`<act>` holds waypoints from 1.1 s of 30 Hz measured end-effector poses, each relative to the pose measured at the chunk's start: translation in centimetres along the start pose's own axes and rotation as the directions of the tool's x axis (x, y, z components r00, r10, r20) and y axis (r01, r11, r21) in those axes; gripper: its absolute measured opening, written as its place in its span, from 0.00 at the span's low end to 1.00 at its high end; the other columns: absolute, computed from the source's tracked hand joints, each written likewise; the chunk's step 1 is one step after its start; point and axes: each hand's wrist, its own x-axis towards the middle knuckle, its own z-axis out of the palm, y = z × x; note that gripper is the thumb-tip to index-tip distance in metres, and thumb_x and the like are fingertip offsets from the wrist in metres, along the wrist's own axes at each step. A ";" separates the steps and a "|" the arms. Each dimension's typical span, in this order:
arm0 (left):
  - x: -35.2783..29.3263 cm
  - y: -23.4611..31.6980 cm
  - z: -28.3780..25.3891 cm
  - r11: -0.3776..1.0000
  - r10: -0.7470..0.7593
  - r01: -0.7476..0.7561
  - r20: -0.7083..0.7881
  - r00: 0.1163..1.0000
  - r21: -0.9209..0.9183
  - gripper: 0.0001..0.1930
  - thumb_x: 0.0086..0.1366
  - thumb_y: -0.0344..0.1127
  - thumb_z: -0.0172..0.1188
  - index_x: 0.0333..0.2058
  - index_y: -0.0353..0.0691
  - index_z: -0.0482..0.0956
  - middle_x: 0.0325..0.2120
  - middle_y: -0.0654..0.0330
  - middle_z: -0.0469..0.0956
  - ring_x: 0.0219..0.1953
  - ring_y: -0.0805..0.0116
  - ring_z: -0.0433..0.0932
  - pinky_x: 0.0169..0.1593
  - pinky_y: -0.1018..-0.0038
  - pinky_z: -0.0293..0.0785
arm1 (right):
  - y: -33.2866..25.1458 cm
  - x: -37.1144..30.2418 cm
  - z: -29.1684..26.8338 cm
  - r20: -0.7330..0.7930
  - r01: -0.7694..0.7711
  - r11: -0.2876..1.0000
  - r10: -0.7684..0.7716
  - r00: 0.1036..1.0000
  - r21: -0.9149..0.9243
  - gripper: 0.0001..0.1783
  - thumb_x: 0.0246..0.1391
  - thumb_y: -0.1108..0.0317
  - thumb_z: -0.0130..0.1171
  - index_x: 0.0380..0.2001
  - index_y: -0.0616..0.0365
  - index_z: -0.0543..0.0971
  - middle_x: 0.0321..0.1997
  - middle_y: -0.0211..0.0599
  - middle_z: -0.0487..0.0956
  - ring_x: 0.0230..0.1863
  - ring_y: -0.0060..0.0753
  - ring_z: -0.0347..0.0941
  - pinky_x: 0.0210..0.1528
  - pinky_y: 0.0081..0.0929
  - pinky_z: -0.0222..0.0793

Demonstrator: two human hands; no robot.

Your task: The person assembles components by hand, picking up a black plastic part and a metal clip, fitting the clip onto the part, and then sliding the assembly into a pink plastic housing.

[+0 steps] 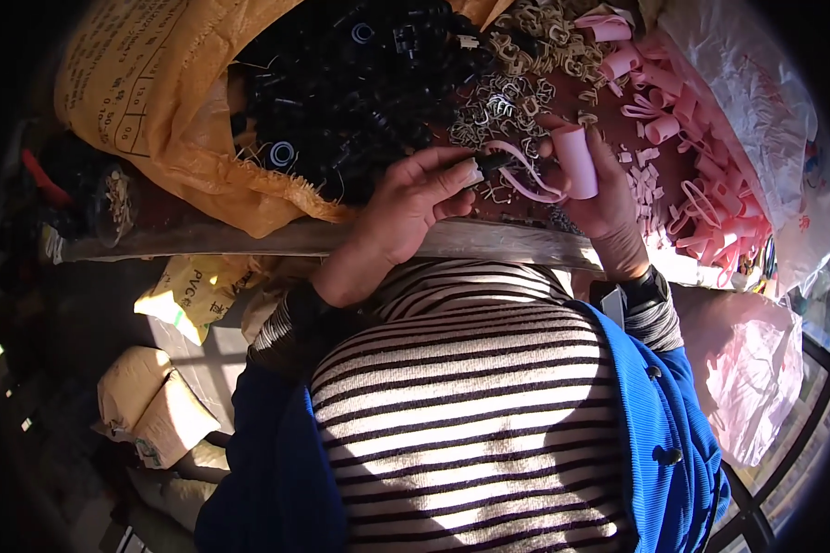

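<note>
My right hand [612, 207] is closed around a pink plastic tube-shaped piece [575, 164], with fingers behind it and the thumb side to its right. A thin pink loop [546, 192] curves out to the tube's left. Just left of it, my left hand [406, 205] pinches a small black part [494, 161] between thumb and fingertips, near one end of the loop. A pale bit shows at the left thumb tip; whether it is the nail or another piece I cannot tell. Both hands are above the near edge of the reddish-brown work table [586, 97].
An orange woven sack [189, 175] lies open at the left, spilling a heap of black plastic parts [341, 101]. Metal clips [503, 106] and beige clips [549, 41] are piled behind my hands. Pink pieces [724, 217] heap at the right beside clear plastic sheeting [738, 83].
</note>
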 end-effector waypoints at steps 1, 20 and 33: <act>0.0 0.1 0.0 1.000 -0.013 0.013 0.011 1.000 0.017 0.14 0.56 0.33 0.52 0.41 0.35 0.68 0.27 0.63 0.73 0.27 0.77 0.71 0.31 0.84 0.69 | 0.3 -0.1 0.4 -0.038 -0.070 0.965 0.062 0.997 -0.254 0.23 0.53 0.54 0.42 0.43 0.63 0.66 0.33 0.37 0.72 0.30 0.27 0.68 0.30 0.18 0.62; 0.4 0.0 0.1 0.940 -0.085 0.036 0.130 0.988 0.339 0.14 0.55 0.33 0.54 0.40 0.34 0.70 0.22 0.64 0.72 0.23 0.81 0.69 0.27 0.86 0.67 | 1.3 1.4 4.9 0.028 0.021 0.167 0.040 0.999 -0.986 0.18 0.55 0.59 0.39 0.35 0.66 0.68 0.24 0.39 0.71 0.22 0.30 0.68 0.26 0.23 0.63; 0.1 -0.9 1.0 0.992 -0.042 0.035 0.054 0.998 0.122 0.13 0.52 0.30 0.57 0.38 0.38 0.72 0.27 0.64 0.73 0.31 0.77 0.71 0.34 0.82 0.68 | 2.3 0.9 4.0 0.592 0.594 0.131 -0.056 0.804 -0.794 0.35 0.39 0.47 0.56 0.42 0.67 0.66 0.40 0.47 0.68 0.38 0.45 0.66 0.40 0.31 0.63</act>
